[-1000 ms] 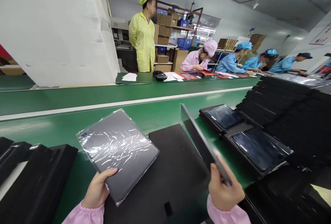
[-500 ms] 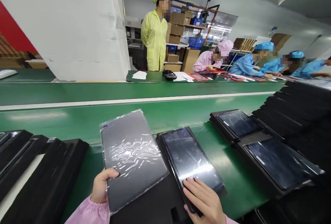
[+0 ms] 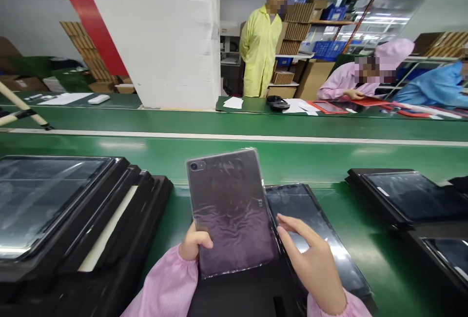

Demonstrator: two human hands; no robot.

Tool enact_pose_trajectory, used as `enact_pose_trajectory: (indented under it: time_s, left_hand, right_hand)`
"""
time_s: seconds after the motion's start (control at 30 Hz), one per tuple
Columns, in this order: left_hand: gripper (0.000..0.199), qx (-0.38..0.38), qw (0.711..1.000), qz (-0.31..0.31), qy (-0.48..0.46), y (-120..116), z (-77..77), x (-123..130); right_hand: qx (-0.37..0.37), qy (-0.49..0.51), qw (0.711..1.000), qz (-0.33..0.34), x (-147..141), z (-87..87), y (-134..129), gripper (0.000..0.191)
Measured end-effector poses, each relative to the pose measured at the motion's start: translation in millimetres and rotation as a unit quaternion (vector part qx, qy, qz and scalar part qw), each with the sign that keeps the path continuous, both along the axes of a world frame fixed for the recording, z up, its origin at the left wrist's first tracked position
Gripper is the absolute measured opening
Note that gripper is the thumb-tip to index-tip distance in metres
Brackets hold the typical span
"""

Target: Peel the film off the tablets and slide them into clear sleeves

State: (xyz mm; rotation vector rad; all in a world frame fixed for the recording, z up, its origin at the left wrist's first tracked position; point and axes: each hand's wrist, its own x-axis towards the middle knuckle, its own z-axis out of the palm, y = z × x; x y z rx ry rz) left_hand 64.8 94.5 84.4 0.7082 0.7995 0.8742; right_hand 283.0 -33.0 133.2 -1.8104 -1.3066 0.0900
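By the left hand (image 3: 192,245) a wrapped tablet (image 3: 234,209) is gripped; the right hand (image 3: 316,261) is loosely unclenched beside it — whether anything is touched cannot be told. A green table (image 3: 310,153) is spread across; black cases (image 3: 146,222) are piled at left; near the middle, a black folder (image 3: 234,296) is laid beneath the wrapped tablet and a second tablet (image 3: 307,201); among the cases a pale strip (image 3: 109,229) is tucked.

One head-worn camera looks forward and down from close above the hands (image 3: 317,266), across the bench (image 3: 157,152) from its near side and past its far edge.
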Motion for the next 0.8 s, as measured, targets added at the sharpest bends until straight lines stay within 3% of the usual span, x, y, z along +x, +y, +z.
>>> enact_pose_trajectory:
  time_s: [0.07,0.17,0.4,0.67,0.8]
  left_hand:
    - [0.047,0.012,1.000,-0.023,-0.009,1.1,-3.3,1.9]
    - [0.051,0.029,0.997,-0.063,-0.021,4.4,-9.2,4.6]
    - [0.051,0.041,0.992,-0.116,-0.029,6.7,-17.4,4.5]
    - [0.047,0.018,0.993,-0.113,-0.020,5.3,-8.3,6.7]
    - [0.046,0.012,0.992,-0.122,-0.018,4.5,-6.7,7.0]
  right_hand:
    - [-0.014,0.026,1.000,0.007,-6.4,11.3,15.2,0.025]
    - [-0.036,0.052,0.998,-0.022,-9.9,21.0,28.9,0.027]
    - [-0.080,0.099,0.990,-0.053,2.9,16.2,38.0,0.035]
    - [0.013,-0.021,0.998,-0.065,-15.4,7.8,34.7,0.026]
    - [0.062,-0.076,0.994,0.039,-44.1,7.8,33.2,0.018]
